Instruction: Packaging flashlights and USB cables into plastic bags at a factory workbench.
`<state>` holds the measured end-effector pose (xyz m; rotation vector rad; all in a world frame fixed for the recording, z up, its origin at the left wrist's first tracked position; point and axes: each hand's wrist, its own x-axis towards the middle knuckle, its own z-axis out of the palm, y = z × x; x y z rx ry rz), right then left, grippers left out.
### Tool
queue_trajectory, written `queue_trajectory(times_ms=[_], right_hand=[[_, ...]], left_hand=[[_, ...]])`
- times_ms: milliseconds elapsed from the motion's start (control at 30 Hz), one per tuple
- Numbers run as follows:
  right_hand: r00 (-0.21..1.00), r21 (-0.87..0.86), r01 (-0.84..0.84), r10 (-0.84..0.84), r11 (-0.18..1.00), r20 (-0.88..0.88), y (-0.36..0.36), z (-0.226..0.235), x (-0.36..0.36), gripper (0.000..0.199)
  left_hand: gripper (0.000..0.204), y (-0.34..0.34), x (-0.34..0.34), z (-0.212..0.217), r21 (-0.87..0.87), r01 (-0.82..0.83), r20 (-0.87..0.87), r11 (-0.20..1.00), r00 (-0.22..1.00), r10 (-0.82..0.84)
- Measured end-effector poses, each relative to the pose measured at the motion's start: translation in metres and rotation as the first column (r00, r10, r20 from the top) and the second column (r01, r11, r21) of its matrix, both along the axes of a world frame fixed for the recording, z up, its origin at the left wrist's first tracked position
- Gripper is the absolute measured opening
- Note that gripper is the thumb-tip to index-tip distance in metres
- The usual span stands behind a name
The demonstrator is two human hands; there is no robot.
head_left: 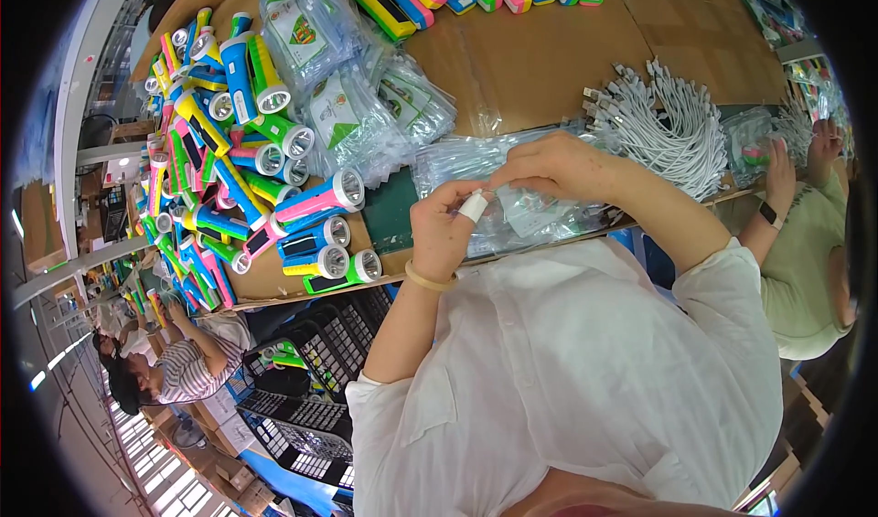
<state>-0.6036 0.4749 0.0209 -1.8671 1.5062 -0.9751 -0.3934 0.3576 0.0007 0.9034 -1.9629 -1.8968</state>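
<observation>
1. Left hand (pixel 444 234) and right hand (pixel 553 165), both pinched shut on one clear plastic bag (pixel 512 208) at the table (pixel 512 60) edge.
2. Probably light, floppy, slippery (best held by the top corners).
3. Beside: one bundle of white cables (pixel 672 128).
4. Farther left: flashlights (pixel 247 151), too many to count.

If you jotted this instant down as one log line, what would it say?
left hand: pinching clear plastic bag | right hand: gripping same bag | flashlight pile: to the left | white cables: to the right
</observation>
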Motion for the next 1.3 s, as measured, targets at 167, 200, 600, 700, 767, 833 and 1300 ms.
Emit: queue_trajectory(times_ms=[167,200,600,700,767,833,1300], right_hand=[[0.992,-0.087,0.008,-0.019,0.996,-0.122,0.0,-0.002,-0.006,0.018],[0.987,-0.068,-0.005,-0.006,0.998,-0.159,0.002,-0.001,-0.01,0.015],[0.706,-0.108,0.679,-0.686,0.727,-0.177,-0.045,-0.009,-0.185,0.038],[0.232,-0.296,0.863,-0.842,0.41,-0.487,-0.076,-0.009,-0.255,0.062],[0.237,-0.179,0.902,-0.796,0.393,-0.556,-0.094,-0.012,-0.268,0.066],[0.253,-0.054,0.931,-0.742,0.362,-0.621,-0.104,-0.015,-0.276,0.07],[0.456,0.37,0.335,-0.493,0.867,0.741,-0.004,0.035,-0.093,0.058]], left_hand=[[0.015,0.0,-0.002,0.003,-0.005,-0.039,-0.066,0.999,0.997,0.039],[0.014,0.002,-0.005,0.005,0.022,-0.086,-0.086,0.996,0.992,0.088],[0.017,0.001,-0.018,0.023,-0.684,0.256,-0.118,0.683,0.885,-0.45],[0.017,0.005,-0.017,0.017,-0.693,0.351,-0.121,0.629,0.805,-0.581],[0.019,0.009,-0.016,0.014,-0.649,0.455,-0.069,0.61,0.763,-0.643],[0.02,0.01,-0.016,0.019,-0.667,0.441,-0.059,0.601,0.773,-0.632],[0.024,-0.008,-0.018,0.009,-0.718,0.352,-0.098,0.6,0.803,-0.588]])
